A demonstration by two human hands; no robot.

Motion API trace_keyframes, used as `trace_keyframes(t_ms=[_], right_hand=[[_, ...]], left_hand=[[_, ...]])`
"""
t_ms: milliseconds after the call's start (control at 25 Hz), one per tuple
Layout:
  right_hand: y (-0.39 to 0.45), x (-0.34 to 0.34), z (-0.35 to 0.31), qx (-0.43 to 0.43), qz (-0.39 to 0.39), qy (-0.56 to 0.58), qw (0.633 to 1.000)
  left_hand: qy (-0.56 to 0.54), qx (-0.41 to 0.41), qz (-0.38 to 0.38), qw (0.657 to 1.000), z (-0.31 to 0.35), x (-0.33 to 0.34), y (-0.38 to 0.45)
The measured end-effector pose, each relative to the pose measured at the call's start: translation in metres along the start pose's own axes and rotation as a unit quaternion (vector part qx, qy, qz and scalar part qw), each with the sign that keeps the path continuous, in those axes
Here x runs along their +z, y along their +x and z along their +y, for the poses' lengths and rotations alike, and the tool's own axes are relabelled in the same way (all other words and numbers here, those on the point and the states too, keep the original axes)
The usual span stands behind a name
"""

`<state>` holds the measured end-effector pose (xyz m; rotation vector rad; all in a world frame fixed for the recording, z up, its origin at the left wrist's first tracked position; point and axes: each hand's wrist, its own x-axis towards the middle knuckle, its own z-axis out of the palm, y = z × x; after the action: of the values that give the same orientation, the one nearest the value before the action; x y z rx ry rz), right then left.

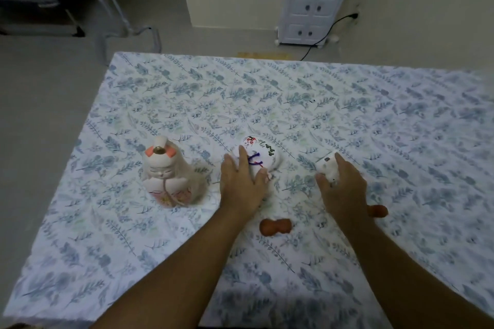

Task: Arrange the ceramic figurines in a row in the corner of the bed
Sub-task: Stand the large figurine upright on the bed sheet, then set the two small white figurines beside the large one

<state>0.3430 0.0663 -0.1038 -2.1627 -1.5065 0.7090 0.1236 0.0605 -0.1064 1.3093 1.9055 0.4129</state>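
Note:
A tall white and pink doll figurine [168,173] stands upright on the floral bed sheet [294,93], left of centre. My left hand [242,184] grips a round white figurine [263,152] with purple cord and painted flowers, right of the doll. My right hand [340,187] is closed around a small white figurine [328,167]. A small brown figurine [274,227] lies on its side between my forearms. Another brown figurine [378,211] shows partly from behind my right wrist.
The bed's far left corner [120,57] is near a metal frame [117,16] on the grey floor. A white small-doored cabinet [312,0] and a black cable [326,32] stand against the far wall beyond the bed.

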Motion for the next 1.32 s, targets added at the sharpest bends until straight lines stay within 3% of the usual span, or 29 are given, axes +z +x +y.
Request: trace_keyframes(t_ms=[80, 240, 360, 440, 600, 760, 1160, 1320], right_hand=[[0.013, 0.007, 0.010, 0.002, -0.053, 0.002, 0.999], [0.034, 0.011, 0.012, -0.090, -0.072, 0.050, 0.992], [0.048, 0.016, 0.009, -0.133, -0.093, 0.020, 0.987], [0.055, 0.022, 0.007, -0.132, -0.097, 0.006, 0.987], [0.058, 0.027, 0.002, -0.148, -0.103, 0.010, 0.984], [0.054, 0.016, -0.005, -0.102, -0.085, 0.038, 0.990], [0.042, 0.028, -0.027, -0.210, -0.078, -0.073, 0.972], [0.039, 0.030, -0.026, -0.203, -0.103, -0.044, 0.973]], left_hand=[[0.003, -0.015, 0.016, 1.000, 0.011, 0.009, 0.008], [-0.032, 0.028, 0.068, 0.997, 0.038, 0.023, 0.026], [-0.030, 0.055, 0.119, 0.991, 0.051, 0.024, 0.034], [-0.038, 0.056, 0.124, 0.990, 0.060, 0.024, 0.032], [-0.009, 0.132, 0.155, 0.979, 0.066, 0.034, 0.027], [-0.081, 0.124, 0.109, 0.983, 0.067, 0.037, 0.023], [0.095, 0.197, 0.178, 0.959, 0.042, 0.016, 0.019], [0.099, 0.197, 0.143, 0.965, 0.036, 0.017, 0.019]])
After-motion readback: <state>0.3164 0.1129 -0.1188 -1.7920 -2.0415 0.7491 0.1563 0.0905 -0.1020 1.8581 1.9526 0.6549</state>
